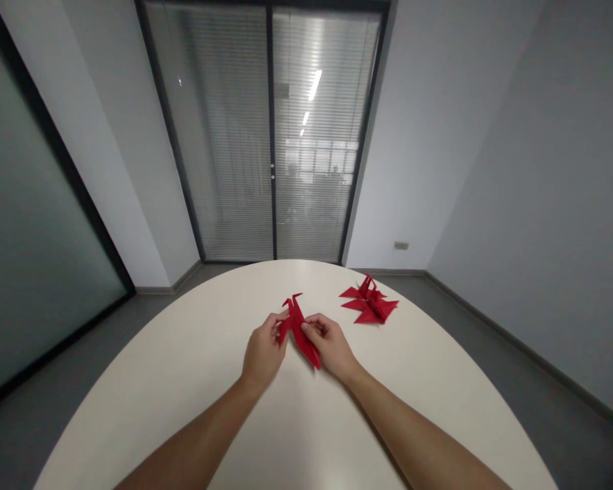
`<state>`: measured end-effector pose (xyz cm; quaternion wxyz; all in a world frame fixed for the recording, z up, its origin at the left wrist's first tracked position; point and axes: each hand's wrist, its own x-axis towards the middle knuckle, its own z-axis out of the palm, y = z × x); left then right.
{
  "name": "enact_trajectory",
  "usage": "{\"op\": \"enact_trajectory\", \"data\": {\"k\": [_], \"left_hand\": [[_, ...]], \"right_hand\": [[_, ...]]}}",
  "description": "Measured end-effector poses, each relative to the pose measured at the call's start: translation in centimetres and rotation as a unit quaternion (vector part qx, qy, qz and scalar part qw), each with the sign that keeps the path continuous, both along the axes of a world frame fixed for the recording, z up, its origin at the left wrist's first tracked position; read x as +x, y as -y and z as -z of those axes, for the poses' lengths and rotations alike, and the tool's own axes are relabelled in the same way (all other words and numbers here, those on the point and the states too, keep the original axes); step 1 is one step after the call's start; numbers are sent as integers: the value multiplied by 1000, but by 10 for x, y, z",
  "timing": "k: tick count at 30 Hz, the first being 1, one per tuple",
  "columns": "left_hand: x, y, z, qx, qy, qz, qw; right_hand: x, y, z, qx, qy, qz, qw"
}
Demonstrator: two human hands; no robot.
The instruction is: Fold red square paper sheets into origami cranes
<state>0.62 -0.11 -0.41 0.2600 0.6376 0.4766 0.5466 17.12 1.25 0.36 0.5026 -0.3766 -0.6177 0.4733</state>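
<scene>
Pale table (184, 367); both hands (264, 352) (336, 347) pinch folded paper (303, 337) (red).

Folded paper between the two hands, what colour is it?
Red. The folded paper shows in the head view.

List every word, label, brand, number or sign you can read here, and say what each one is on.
None: I can read no text anywhere in this view.
The folded red paper in the left hand and right hand, and the red folded pieces on the table, show no visible lettering.
The wall plate is too small to tell if marked.
Beyond the blinds, everything is too blurred to read.
</scene>
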Motion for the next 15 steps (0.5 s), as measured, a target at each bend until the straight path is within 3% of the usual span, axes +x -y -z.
{"op": "enact_trajectory", "data": {"k": [7, 15], "left_hand": [[5, 5, -3, 40, -185, 29, 981], [7, 12, -9, 41, -184, 43, 981]], "right_hand": [[5, -11, 2, 8, -49, 70, 996], [3, -5, 1, -24, -80, 7, 997]]}}
